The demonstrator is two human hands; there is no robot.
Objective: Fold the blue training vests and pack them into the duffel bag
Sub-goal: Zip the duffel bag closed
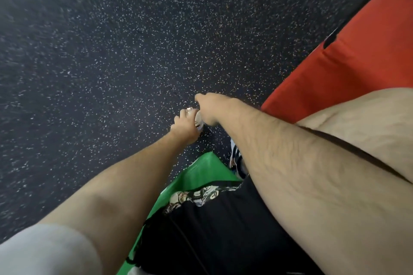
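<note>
No blue vest and no duffel bag is in view. Both my arms reach down to the dark speckled floor [111,62], where the hands meet. My left hand [184,124] has its fingers curled round a small whitish object [197,121] that is too blurred to name. My right hand [209,107] is right beside it and touches the same object from above. I see only the back of that hand, and its fingers are hidden beneath it.
A red mat [357,51] runs along the right side. A green cloth [201,172] lies at my knees by my black patterned shorts [223,230]. A striped shoe [234,156] shows beneath my right forearm.
</note>
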